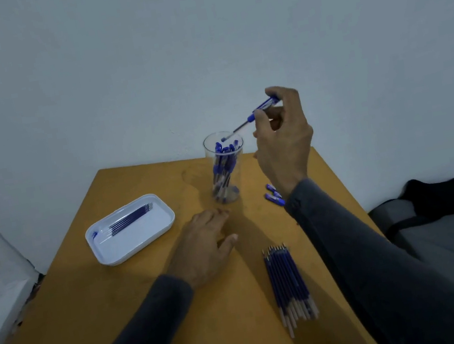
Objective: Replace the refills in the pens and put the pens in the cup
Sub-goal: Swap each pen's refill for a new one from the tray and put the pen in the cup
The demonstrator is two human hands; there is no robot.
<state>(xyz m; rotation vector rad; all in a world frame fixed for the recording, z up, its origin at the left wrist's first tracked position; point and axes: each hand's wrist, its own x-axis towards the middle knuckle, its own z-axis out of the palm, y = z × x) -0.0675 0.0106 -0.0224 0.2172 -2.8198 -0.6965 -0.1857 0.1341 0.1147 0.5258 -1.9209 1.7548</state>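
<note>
Clear cup (226,169) of pens on table (122,307): right hand (283,139) pinching blue pen (252,115), tip over the cup's rim; left hand (205,246) relaxed, flat before cup; refills (289,281) nearer.

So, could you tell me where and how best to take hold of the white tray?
Grip the white tray by its raised rim on a long edge, coming from the near side; the rim gives the fingers a lip, and the refills lie loose inside, so keep it level.
</note>
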